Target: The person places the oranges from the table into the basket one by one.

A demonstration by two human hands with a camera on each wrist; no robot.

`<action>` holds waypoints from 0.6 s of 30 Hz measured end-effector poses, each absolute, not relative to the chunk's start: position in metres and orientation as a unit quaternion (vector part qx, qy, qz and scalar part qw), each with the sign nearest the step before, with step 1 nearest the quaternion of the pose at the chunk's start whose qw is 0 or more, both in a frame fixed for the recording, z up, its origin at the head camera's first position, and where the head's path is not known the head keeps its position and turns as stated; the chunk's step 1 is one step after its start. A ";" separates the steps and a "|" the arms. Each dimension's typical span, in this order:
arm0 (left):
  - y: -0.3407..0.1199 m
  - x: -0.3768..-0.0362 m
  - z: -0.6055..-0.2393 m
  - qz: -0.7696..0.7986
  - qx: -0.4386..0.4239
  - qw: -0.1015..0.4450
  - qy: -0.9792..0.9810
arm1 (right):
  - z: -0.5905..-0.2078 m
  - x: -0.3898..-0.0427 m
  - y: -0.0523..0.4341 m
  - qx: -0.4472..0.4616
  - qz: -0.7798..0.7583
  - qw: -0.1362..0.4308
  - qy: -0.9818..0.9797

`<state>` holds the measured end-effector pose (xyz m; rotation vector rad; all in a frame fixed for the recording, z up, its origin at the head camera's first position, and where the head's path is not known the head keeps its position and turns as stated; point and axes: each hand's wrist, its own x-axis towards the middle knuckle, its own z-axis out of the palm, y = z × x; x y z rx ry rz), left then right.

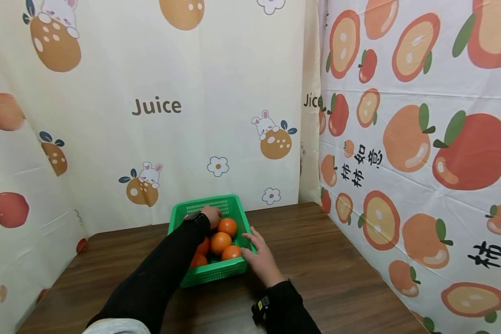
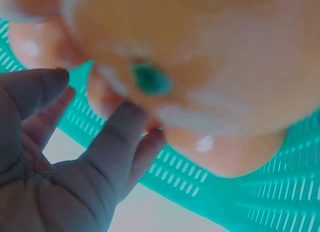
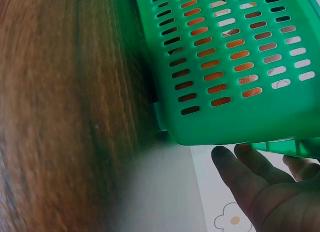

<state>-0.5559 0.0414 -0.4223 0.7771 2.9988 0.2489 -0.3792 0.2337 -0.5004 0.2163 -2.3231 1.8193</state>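
Green basket of oranges is steadied at its right rim by right hand, fingers spread. Left hand is reached into far end, fingers loosely spread, nothing gripped.

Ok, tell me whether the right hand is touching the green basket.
Touching. In the head view the right hand lies with straight fingers on the right rim of the green basket; the right wrist view shows fingertips at the basket's edge.

Green slotted plastic basket sits upright on the table, near the back wall. Holds several glossy oranges, packed touching each other, five visible. Left hand reaches in at the far end; right hand rests on the basket's right rim.
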 end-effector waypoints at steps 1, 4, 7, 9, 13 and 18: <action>0.040 -0.552 -0.419 0.127 0.222 0.055 0.965 | -0.501 -0.380 0.233 0.073 0.611 0.093 -0.782; 0.037 -0.541 -0.412 0.262 0.133 0.146 0.945 | -0.501 -0.380 0.233 0.071 0.610 0.092 -0.784; 0.034 -0.531 -0.405 0.332 0.071 0.190 0.921 | -0.501 -0.378 0.233 0.071 0.611 0.088 -0.783; 0.031 -0.526 -0.401 0.274 0.122 0.159 0.940 | -0.500 -0.378 0.233 0.069 0.612 0.083 -0.783; 0.022 -0.517 -0.397 0.232 0.161 0.129 0.951 | -0.500 -0.377 0.233 0.072 0.608 0.079 -0.787; 0.010 -0.508 -0.399 0.214 0.193 0.124 0.950 | -0.501 -0.376 0.233 0.072 0.605 0.081 -0.789</action>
